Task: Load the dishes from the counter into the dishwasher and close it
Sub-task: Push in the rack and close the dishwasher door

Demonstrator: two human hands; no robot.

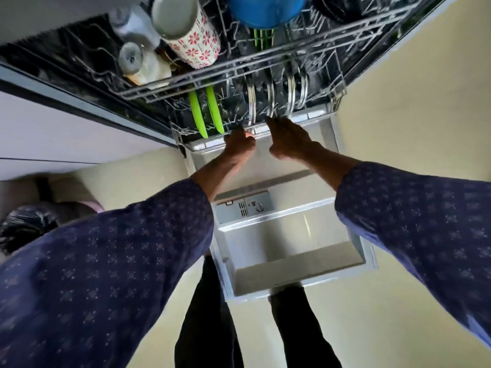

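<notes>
At frame centre, the lowered grey dishwasher door (287, 251) lies bare, giving open room. Above it, the pulled-out grey wire upper rack (265, 62) overhangs the lower rack's upright glass lids (271, 99) and bright green plates (204, 112), crowding access.

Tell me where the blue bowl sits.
The blue bowl sits in the upper rack, top centre of the head view, right of the flowered cup.

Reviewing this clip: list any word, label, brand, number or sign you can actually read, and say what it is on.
None can be read.
Detergent dispenser on the open dishwasher door: small dark markings, too blurred to read.
Tall cup in the upper rack: red flower pattern only, no lettering.
Blue bowl: no print visible.
</notes>
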